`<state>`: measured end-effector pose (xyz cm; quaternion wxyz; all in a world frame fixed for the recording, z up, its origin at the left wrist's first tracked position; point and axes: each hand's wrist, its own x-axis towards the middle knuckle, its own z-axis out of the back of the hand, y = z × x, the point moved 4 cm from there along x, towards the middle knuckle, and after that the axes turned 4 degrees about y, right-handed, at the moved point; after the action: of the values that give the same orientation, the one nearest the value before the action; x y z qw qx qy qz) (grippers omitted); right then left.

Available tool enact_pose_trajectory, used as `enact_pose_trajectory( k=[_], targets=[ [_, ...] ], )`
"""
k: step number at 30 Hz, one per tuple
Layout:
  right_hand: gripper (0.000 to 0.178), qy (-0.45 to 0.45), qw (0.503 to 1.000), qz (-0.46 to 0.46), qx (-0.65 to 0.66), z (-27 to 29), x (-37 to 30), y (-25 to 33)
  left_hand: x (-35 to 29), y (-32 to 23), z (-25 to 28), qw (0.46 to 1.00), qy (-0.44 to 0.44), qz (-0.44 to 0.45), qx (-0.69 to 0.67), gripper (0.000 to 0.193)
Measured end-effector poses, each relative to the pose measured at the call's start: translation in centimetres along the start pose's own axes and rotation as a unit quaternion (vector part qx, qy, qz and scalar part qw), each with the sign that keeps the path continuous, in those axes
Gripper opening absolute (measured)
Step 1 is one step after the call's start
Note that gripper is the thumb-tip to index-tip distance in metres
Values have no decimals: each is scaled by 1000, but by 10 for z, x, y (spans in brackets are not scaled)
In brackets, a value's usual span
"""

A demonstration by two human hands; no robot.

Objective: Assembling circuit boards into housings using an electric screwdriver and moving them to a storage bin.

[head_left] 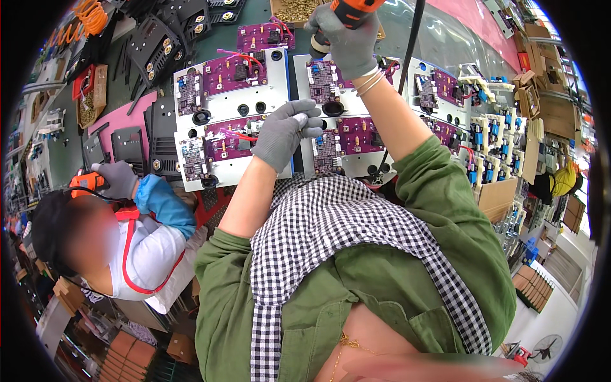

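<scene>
1. Far left, a co-worker's gloved hand is wrapped around an orange tool. Different person, so not our fingers.
2. Just above that there's a pink sheet with dark plates on it, plus a heap of black brackets on the green desk.
3. Next come two white panels, one above the other, carrying purple circuit boards with red and pink wires.
4. Left hand, grey glove: fingers half curled, thumb up near the index finger. Can't tell if anything tiny is pinched in there. It hangs over the right side of the lower panel and blocks some of it.
5. Up top, a cardboard box of brass-coloured small parts, partly behind the driver hand.
6. Right hand, also grey glove: fingers closed round an orange and black power driver. Its dark nose sits around the top edge of the right-hand panels, and hand plus wrist hide part of the upper board.
7. A black cable runs down just right of that wrist.
8. Far right, white holders with blue parts.
</scene>
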<state>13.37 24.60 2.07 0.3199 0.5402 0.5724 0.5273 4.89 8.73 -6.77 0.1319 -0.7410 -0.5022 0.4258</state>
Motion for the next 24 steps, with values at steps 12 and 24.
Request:
enact_pose_trajectory(
  k=[12, 24],
  targets=[
    [22, -27, 993, -23, -117, 4, 3, -23, -3, -1, -2, 999, -26, -22, -7, 23],
    [63, 259, 820, 316, 400, 27, -57, 125, -24, 13, -42, 994, 30, -88, -49, 30]
  ],
)
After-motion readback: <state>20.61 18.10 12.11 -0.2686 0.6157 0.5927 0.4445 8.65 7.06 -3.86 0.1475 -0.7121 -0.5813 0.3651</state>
